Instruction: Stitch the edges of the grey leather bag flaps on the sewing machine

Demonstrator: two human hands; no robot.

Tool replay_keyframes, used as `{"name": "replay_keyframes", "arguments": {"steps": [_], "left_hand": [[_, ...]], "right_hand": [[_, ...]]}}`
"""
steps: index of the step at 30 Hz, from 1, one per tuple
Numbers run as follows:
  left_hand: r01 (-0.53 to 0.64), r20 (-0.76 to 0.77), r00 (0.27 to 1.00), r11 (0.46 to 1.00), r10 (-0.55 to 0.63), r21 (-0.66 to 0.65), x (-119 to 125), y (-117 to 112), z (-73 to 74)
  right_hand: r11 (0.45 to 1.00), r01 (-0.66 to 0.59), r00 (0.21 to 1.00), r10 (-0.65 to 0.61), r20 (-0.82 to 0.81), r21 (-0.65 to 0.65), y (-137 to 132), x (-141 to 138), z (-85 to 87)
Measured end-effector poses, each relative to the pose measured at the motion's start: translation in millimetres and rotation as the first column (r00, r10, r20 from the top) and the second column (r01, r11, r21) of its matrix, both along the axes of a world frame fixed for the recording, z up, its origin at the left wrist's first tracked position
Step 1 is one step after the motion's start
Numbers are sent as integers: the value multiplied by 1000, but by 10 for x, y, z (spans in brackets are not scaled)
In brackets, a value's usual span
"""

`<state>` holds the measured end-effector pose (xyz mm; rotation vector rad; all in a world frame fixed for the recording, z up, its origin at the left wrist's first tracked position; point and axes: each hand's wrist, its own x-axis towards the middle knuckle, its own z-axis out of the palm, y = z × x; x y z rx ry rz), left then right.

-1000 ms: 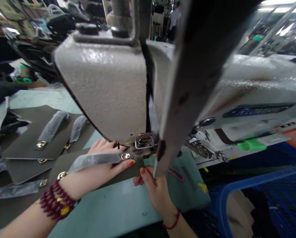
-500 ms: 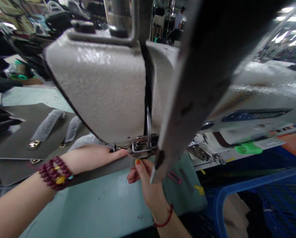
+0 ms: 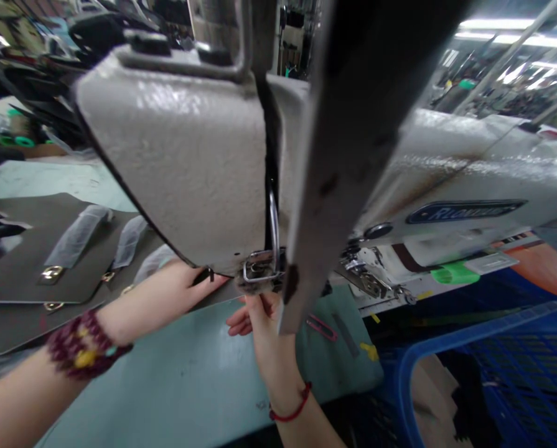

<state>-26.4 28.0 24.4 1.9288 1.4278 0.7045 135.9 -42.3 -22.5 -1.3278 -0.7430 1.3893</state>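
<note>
A large grey sewing machine (image 3: pixel 180 162) fills the view, with its presser foot (image 3: pixel 259 274) low over the table. My left hand (image 3: pixel 175 289) lies on a dark grey leather panel (image 3: pixel 198 300) and reaches under the machine head, where its fingers are hidden. My right hand (image 3: pixel 254 320) sits just below the presser foot, fingers curled at the panel's near edge. A dark bead bracelet circles my left wrist, a red cord my right.
More dark panels (image 3: pixel 30 267) with gold clasps and plastic-wrapped straps lie stacked at the left. The pale green table (image 3: pixel 175 379) runs to the front. A blue plastic crate (image 3: pixel 483 373) stands at the lower right. A pink clip (image 3: pixel 320 326) lies right of the needle.
Both hands have pushed the panel farther in under the machine head. The strap and gold clasp seen by the foot a second ago are now hidden beneath it.
</note>
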Motion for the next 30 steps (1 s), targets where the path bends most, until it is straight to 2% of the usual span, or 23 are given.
{"name": "replay_keyframes", "arguments": {"steps": [1, 2, 3, 4, 5, 6, 7, 8, 9, 10, 11, 12, 14, 17, 20, 22, 24, 30], "left_hand": [[36, -61, 997, 999, -36, 1, -29, -197, -73], [-16, -70, 997, 999, 19, 40, -49, -411, -161], [-93, 1, 996, 993, 93, 74, -53, -624, -261], [-170, 112, 980, 985, 166, 34, -35, -815, -366], [-181, 226, 954, 979, 197, -91, 8, -966, -470], [-119, 365, 906, 956, 216, -270, 76, -1064, -563], [-47, 518, 804, 899, 293, -435, 165, -1102, -639], [47, 638, 662, 828, 393, -558, 266, -1084, -692], [178, 713, 521, 756, 470, -629, 369, -1019, -721], [301, 751, 404, 699, 523, -649, 464, -922, -726], [410, 766, 328, 648, 553, -642, 543, -810, -713], [474, 771, 291, 615, 566, -630, 600, -698, -686], [442, 758, 288, 621, 585, -647, 647, -522, -613], [222, 708, 376, 684, 598, -695, 605, -426, -501], [110, 616, 500, 661, 608, -742, 547, -442, -407], [46, 561, 525, 636, 640, -770, 534, -452, -370], [13, 545, 531, 637, 649, -771, 531, -447, -370], [14, 579, 600, 716, 553, -698, 492, -405, -493]], "right_hand": [[1000, -5, 1000, 5, 16, 8, -12, 8, 13], [1000, -17, 999, 17, 32, 22, -25, 20, 25], [999, -34, 998, 33, 46, 39, -38, 35, 35], [997, -54, 997, 51, 56, 57, -54, 52, 42], [994, -74, 996, 70, 60, 75, -72, 70, 47], [992, -90, 995, 85, 59, 91, -93, 88, 49], [989, -103, 994, 98, 56, 103, -118, 106, 49], [987, -112, 993, 107, 52, 112, -148, 123, 48], [986, -118, 992, 113, 50, 118, -182, 140, 47], [985, -122, 992, 117, 50, 120, -218, 156, 45], [985, -127, 991, 122, 56, 118, -256, 170, 43], [985, -133, 990, 127, 66, 110, -294, 183, 40], [986, -144, 987, 137, 84, 88, -364, 203, 32], [986, -155, 985, 150, 84, 58, -433, 213, 15], [983, -176, 983, 173, 66, 43, -462, 202, 1], [982, -186, 981, 184, 58, 37, -472, 188, -2], [981, -189, 981, 187, 54, 35, -486, 175, 0], [979, -202, 979, 201, 18, 37, -540, 152, -9]]}}
